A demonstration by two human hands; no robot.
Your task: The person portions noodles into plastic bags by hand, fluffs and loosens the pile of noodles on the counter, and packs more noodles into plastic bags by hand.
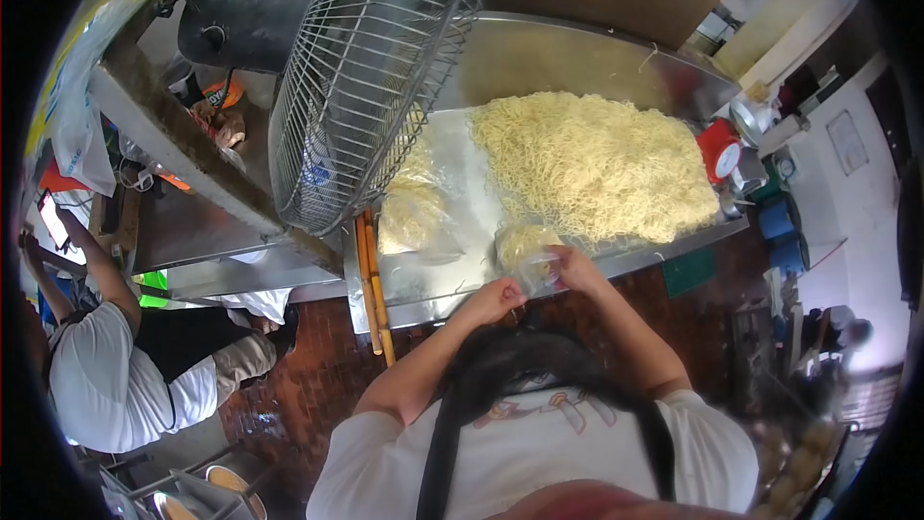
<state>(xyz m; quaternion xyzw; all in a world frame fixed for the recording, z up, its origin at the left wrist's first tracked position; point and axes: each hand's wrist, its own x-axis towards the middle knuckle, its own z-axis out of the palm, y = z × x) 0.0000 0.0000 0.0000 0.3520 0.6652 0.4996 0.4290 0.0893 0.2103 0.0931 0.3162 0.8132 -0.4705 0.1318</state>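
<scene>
A clear plastic bag of noodles stands at the front edge of the metal table. My right hand is closed on the bag's upper part at its right side. My left hand is pinched at the near side of the bag, at what looks like its loose plastic edge; the fingertips are small and partly hidden. Just beyond the bag spreads a large heap of pale yellow noodles. More bagged noodles lie to the left on the same table.
A big wire-caged fan looms at the upper left, beside a metal shelf frame. Two bamboo poles lean at the table's left end. A red scale sits at the right. At the far left, another person holds a phone.
</scene>
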